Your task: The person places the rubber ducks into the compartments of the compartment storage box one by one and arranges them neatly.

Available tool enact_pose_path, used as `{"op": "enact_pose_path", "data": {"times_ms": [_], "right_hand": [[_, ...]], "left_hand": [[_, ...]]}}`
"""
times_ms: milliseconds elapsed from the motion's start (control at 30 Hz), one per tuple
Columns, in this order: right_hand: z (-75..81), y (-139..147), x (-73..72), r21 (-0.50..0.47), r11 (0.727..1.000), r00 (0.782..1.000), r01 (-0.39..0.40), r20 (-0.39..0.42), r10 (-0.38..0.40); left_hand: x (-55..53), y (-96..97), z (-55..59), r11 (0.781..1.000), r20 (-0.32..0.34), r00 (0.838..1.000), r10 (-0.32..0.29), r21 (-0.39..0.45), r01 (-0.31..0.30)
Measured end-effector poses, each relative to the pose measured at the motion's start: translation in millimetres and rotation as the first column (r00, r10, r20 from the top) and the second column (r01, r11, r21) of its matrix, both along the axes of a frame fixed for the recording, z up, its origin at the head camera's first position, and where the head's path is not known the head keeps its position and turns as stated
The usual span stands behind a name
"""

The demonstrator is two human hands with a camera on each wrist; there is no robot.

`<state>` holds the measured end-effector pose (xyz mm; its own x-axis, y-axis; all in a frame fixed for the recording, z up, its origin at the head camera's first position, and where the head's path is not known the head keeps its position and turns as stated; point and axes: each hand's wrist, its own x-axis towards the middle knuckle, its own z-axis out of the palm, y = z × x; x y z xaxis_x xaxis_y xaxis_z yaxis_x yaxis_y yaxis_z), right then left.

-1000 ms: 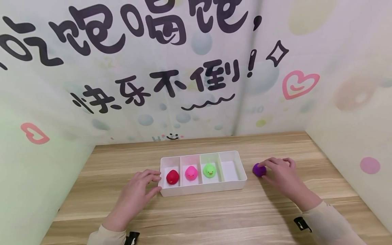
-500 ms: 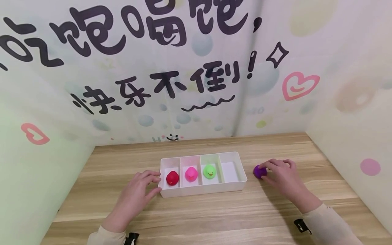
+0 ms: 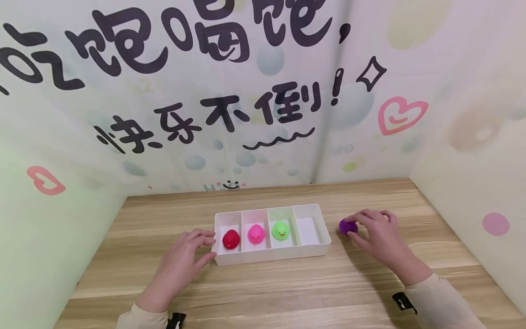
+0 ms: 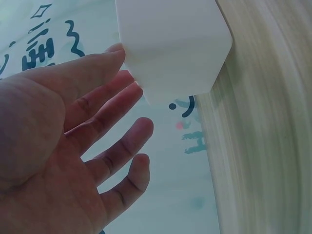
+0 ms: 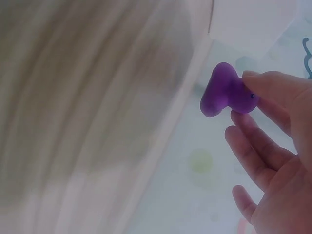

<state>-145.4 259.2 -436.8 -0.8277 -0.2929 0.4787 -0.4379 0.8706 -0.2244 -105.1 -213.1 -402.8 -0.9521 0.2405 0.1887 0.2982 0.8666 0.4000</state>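
Right hand (image 3: 376, 230) pinches the purple duck (image 3: 347, 226) on the tabletop (image 3: 287, 283) just right of the white tray (image 3: 271, 256), grip closed on it, while left hand (image 3: 185, 258), fingers spread, touches the tray's left end.

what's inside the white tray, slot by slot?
White tray, from the left: red duck, pink duck, green duck, one per slot; fourth slot bare. The near wall hides the ducks' undersides.
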Motion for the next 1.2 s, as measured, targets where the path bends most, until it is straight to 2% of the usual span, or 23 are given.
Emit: {"op": "enact_pose_path", "data": {"times_ms": [467, 967, 1200], "right_hand": [[15.2, -9, -4.2, -0.04, 0.998, 0.997, -0.04, -0.064, 0.037], [41.5, -36, -13.8, -0.078, 0.991, 0.99, -0.106, -0.097, 0.098], [45.9, -50, -14.8, -0.094, 0.986, 0.985, -0.141, -0.108, 0.131]], "left_hand": [[-0.8, -1.1, -3.5, 1.0, -0.023, 1.0, -0.005, 0.014, 0.005], [0.4, -0.6, -1.7, 1.0, -0.012, 1.0, 0.0, 0.016, 0.0], [0.1, -0.5, -1.8, 1.0, -0.01, 1.0, 0.0, 0.016, 0.0]]}}
